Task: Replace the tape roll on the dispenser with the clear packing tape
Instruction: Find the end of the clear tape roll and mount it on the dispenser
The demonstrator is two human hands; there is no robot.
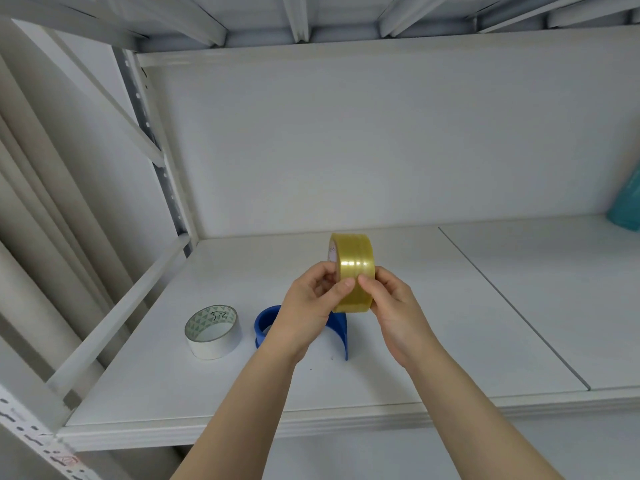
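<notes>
I hold a clear, yellowish packing tape roll [354, 265] upright on its edge above the white shelf [433, 323]. My left hand [308, 306] grips its left side, thumb pressed on the outer band. My right hand [391, 306] grips the right side, thumb meeting the left thumb on the band. Below my hands the blue tape dispenser [266, 323] stands on the shelf with no roll visible in it, partly hidden by my left hand. A white tape roll [212, 332] with a green triangle-patterned core lies flat to the left of the dispenser.
The shelf has a white back wall [381, 143] and a metal upright [156, 150] at the left. A seam [512, 306] divides the shelf boards on the right. A teal object [628, 202] leans at the far right edge. Another shelf is overhead.
</notes>
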